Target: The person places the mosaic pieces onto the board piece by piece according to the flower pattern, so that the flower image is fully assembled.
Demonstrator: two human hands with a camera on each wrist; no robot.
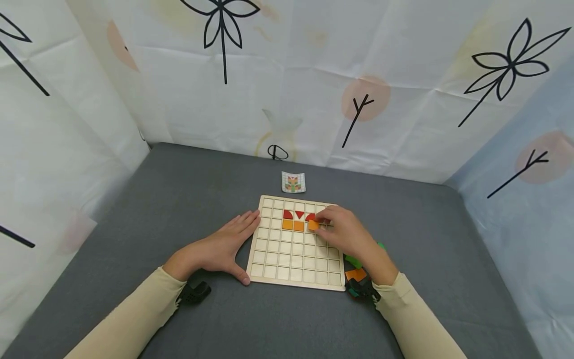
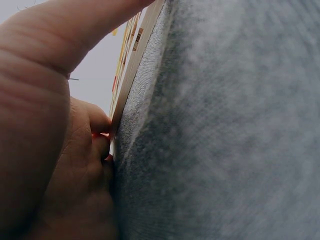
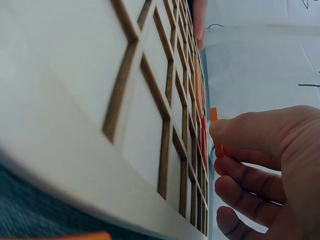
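A wooden grid board (image 1: 284,260) lies on the grey table. My left hand (image 1: 226,244) rests along its left edge, fingers straight and thumb spread at the near corner. Over the board, my right hand (image 1: 346,232) pinches an orange square tile (image 1: 313,225) between thumb and fingers. The right wrist view has this tile (image 3: 219,150) edge-on, standing off the grid. A red curved tile (image 1: 287,215), a red triangle (image 1: 299,214) and another red tile (image 1: 310,217) form a row near the far side. Two orange square tiles (image 1: 293,225) sit below them, left of the pinched one.
Behind the board lies a small card (image 1: 293,183) with a coloured grid pattern. Green pieces (image 1: 353,262) and orange pieces (image 1: 356,274) lie by the board's right edge, partly hidden by the right forearm. Patterned cloth (image 1: 309,99) hangs around the table.
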